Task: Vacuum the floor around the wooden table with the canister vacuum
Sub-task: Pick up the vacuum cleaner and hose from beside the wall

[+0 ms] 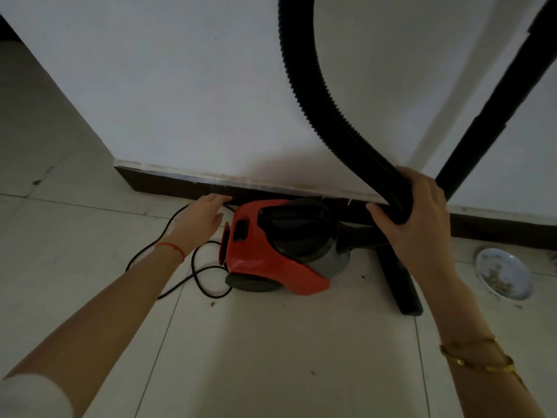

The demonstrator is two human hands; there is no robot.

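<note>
A red and black canister vacuum (271,248) sits on the tiled floor against the dark skirting of a white wall. Its black ribbed hose (313,101) loops up out of view and comes down to the right. My right hand (422,224) grips the lower end of that hose, fingers curled round it. My left hand (202,218) reaches toward the vacuum's left end with fingers straight, holding nothing, just short of the red body. A black rigid tube (494,110) leans against the wall at right, and the black floor nozzle (401,285) lies on the tiles. No wooden table is in view.
The black power cord (199,276) lies in loops on the floor left of the vacuum. A round floor drain cover (503,273) with debris sits at right. Specks of dirt dot the pale tiles (271,357). The wall's corner stands at left.
</note>
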